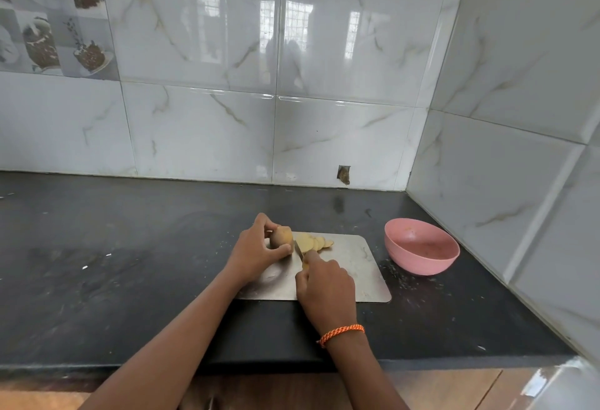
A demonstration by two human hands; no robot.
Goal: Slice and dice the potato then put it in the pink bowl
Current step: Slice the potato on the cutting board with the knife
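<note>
Across the dark stone counter (130,247) that runs into a corner of glossy marbled wall tiles (324,52), we see a metal cutting board (363,267) lying flat near the front edge, with the pink bowl (422,247) standing apart from it on the right, close to the side wall. We find nothing we can make out inside the bowl beyond a few specks. On the board's far left part our left hand (256,250) curls its fingers and thumb round the unpeeled potato (281,237), holding it down on the board. Our right hand (324,283), an orange braided wristband (341,333) on its wrist, is wrapped round the handle of a knife (298,251), forefinger stretched along the top; the blade stands just beside the potato's cut face. To the right of the blade a short row of pale potato slices (313,242) lies overlapping on the board, touching one another.
</note>
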